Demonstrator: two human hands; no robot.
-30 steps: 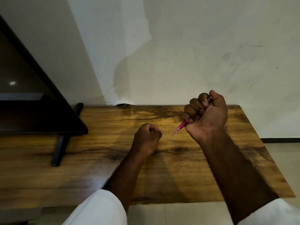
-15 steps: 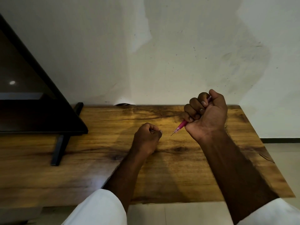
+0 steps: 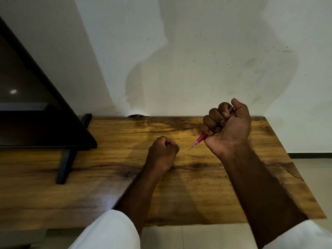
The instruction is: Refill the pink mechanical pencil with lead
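Dim, sharp view — soft shadows on the wall [image 3: 179, 69], edges bowed

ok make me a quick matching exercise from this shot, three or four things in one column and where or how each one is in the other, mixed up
Things:
1. pink mechanical pencil
2. left hand
3. black stand leg
4. white sleeve

States or places:
A. standing on the wooden table at the left
B. closed in a loose fist, pinching something thin
C. at the bottom edge, nearest the camera
D. gripped in the right hand, tip pointing down and left

Pairs: 1-D, 2-B, 3-A, 4-C
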